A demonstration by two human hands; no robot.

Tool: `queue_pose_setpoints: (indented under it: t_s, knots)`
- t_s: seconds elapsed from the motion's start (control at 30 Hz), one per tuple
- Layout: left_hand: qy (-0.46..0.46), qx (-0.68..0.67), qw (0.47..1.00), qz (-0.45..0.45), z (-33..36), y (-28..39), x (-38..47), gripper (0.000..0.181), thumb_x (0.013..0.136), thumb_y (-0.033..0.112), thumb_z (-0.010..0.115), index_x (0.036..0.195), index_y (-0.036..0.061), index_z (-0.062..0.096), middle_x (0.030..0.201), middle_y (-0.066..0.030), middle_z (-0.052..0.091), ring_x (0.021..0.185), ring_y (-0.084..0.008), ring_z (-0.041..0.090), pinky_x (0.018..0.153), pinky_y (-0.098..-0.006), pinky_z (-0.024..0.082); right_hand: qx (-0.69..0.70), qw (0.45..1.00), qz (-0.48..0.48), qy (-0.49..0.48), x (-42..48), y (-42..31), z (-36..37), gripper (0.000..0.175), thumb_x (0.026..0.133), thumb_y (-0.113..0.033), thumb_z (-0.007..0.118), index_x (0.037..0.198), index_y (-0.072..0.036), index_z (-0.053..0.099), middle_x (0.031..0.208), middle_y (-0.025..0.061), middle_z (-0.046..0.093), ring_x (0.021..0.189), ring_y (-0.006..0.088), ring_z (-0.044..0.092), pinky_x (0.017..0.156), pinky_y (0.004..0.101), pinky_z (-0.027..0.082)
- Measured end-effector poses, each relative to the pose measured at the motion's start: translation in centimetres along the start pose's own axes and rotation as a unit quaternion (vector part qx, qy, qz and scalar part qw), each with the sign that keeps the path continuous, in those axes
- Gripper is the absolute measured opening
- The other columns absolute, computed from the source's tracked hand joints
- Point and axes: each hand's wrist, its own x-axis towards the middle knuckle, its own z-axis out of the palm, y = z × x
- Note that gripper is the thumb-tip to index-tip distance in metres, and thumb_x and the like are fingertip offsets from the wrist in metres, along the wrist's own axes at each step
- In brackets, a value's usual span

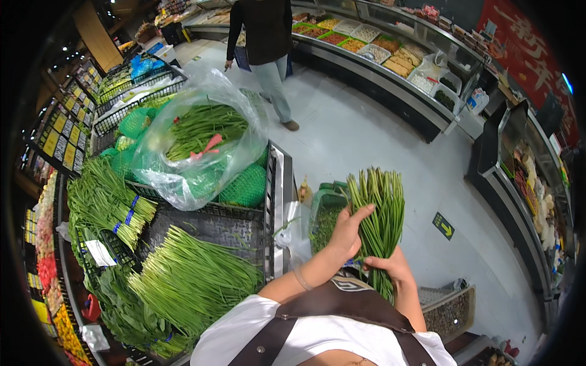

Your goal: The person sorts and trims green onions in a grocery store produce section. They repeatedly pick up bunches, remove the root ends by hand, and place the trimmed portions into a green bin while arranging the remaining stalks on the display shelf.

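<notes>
In front of my apron, a bundle of long green stalks [381, 210], probably garlic chives, stands nearly upright in both hands. My left hand [349, 234] grips its upper left side, thumb across the stalks. Lower down, my right hand [393, 266] wraps around the bundle, and the leafy ends hang below it. A loose pile of garlic chives [197, 274] lies on the black display tray [201, 224] to my left. Beyond it are bunches of thin greens [112, 201] bound with blue tape. Under my left hand is a green bin [326, 199] holding leafy scraps.
An open clear plastic bag [160, 169] of green stalks with a red tie rests on green-netted vegetables [245, 185]. A grey crate [448, 311] stands low at right. A person [265, 50] is in the aisle near the refrigerated counter [366, 55]. Price signs [59, 137] line the left.
</notes>
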Motion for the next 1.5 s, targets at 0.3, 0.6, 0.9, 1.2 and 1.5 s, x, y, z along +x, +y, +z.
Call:
queue_pose_setpoints:
  t_s: [0.3,0.6,0.9,1.2,1.5]
  knots:
    - [-0.126,0.047,0.984,0.121,1.5,-0.4,-0.5,0.049,0.091,0.01,0.078,0.132,0.0014,0.052,0.121,-0.0084,0.066,0.107,-0.0172,0.065,0.095,-0.0325,0.053,-0.064,0.996,-0.068,-0.007,0.3,-0.1,-1.3,0.065,0.072,-0.001,0.086,0.131,0.001,0.058,0.115,0.0102,0.07,0.098,0.0218,0.069,0.087,0.0355,0.056]
    - [-0.105,0.339,0.885,0.3,1.0,3.0,-0.6,0.083,0.077,0.017,0.091,0.141,0.0018,0.04,0.133,-0.0112,0.051,0.122,-0.023,0.053,0.108,-0.0394,0.042,0.006,0.996,-0.086,-0.006,-1.2,-1.4,-2.7,0.06,0.068,-0.014,0.085,0.119,0.002,0.057,0.075,0.009,0.058,0.053,0.0166,0.053,0.048,0.0304,0.043]
    - [-0.068,0.507,0.819,0.259,2.3,4.3,-0.4,0.045,0.081,0.025,0.088,0.108,-0.0003,0.062,0.091,-0.0038,0.066,0.082,-0.0129,0.061,0.076,-0.0292,0.05,-0.041,0.999,-0.033,-0.002,-2.5,-1.0,-3.7,0.06,0.069,-0.017,0.087,0.118,0.002,0.058,0.076,0.0079,0.059,0.057,0.0166,0.055,0.05,0.0297,0.045]
    - [-0.076,0.409,0.908,0.059,0.7,4.9,-1.6,0.019,0.09,0.005,0.078,0.103,-0.0012,0.066,0.089,-0.0015,0.067,0.077,-0.0072,0.062,0.07,-0.0226,0.053,-0.094,0.994,-0.045,-0.017,-4.7,-0.9,-5.9,0.047,0.08,-0.004,0.081,0.121,-0.001,0.059,0.093,0.0039,0.063,0.071,0.0135,0.061,0.061,0.0299,0.051]
    - [-0.075,0.443,0.892,0.049,-0.4,7.0,-2.5,0.021,0.082,-0.001,0.082,0.097,-0.0019,0.068,0.089,-0.0068,0.071,0.079,-0.0115,0.067,0.073,-0.0259,0.056,-0.112,0.991,-0.059,-0.042,-6.0,0.0,-7.2,0.043,0.082,-0.003,0.08,0.12,0.0,0.059,0.089,0.0052,0.066,0.072,0.0128,0.062,0.062,0.0292,0.051]
